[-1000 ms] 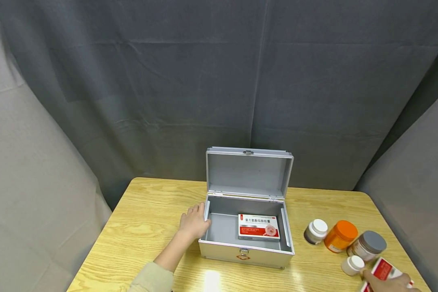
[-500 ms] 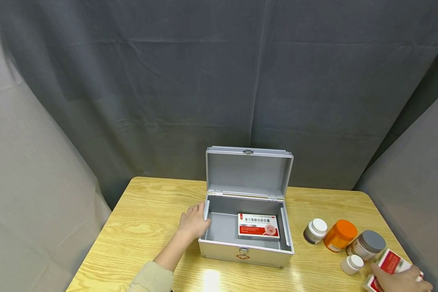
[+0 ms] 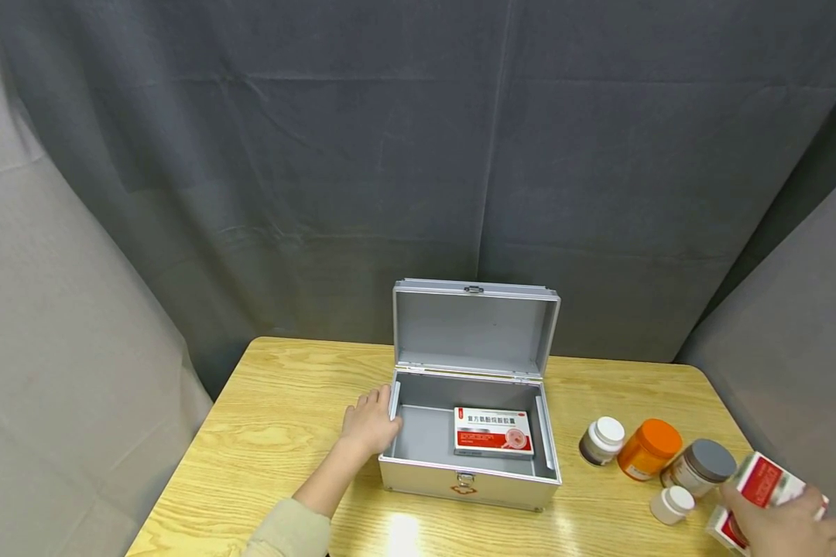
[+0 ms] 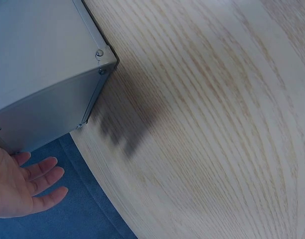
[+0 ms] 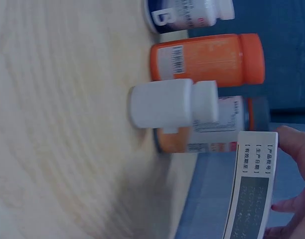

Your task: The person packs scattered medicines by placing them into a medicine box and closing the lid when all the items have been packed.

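Note:
In the head view the left hand rests on the left rim of an open silver case, thumb over the edge. Relaxed, spread fingers show beside the case's side wall in the left wrist view. Inside the case lies a flat red-and-white medicine box. At the far right, the right hand grips another red-and-white box. In the right wrist view that box is tilted, its printed narrow side showing, with the right hand behind it.
Left of the held box stand a small white bottle, a grey-lidded jar, an orange jar and a white-capped dark bottle. The case's raised lid leans back near the grey curtain.
The right hand has moved right and slightly away from the table's front, carrying the red-and-white box with it. The left hand and the case have stayed in place.

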Tool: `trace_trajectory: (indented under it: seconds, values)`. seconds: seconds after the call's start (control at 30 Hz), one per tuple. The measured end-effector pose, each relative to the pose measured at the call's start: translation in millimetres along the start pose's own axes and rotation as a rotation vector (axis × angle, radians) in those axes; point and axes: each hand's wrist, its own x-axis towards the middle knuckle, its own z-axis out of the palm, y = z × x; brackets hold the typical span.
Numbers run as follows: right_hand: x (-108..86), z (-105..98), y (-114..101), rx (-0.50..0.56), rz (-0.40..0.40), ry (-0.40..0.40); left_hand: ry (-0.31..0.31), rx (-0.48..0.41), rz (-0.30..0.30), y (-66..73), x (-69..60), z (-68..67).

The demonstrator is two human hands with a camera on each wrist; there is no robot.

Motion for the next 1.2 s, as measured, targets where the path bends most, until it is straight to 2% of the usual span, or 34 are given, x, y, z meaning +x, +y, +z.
trace_trajectory:
  seconds: [0.33, 0.6, 0.77, 1.0, 1.2]
  values:
    - [-10.0, -16.7, -14.2, 0.032, -0.095, 0.071, 0.004, 0.002, 0.006, 0.6, -0.3, -0.9]
    - [-17.8, -21.8, -31.1, 0.031, -0.162, 0.113, 0.012, 0.009, 0.007, 1.2, -1.3, -0.8]
    - [-24.2, -24.2, -44.2, 0.009, -0.193, 0.104, 0.020, 0.015, 0.006, 2.1, -1.0, -1.5]
    - [-34.6, -25.3, -62.6, 0.031, -0.302, 0.106, 0.015, 0.020, 0.001, 1.9, -0.6, -1.0]
    - [-38.1, -23.1, -76.3, 0.031, -0.353, 0.051, 0.016, 0.017, 0.003, 1.4, -0.8, -1.4]
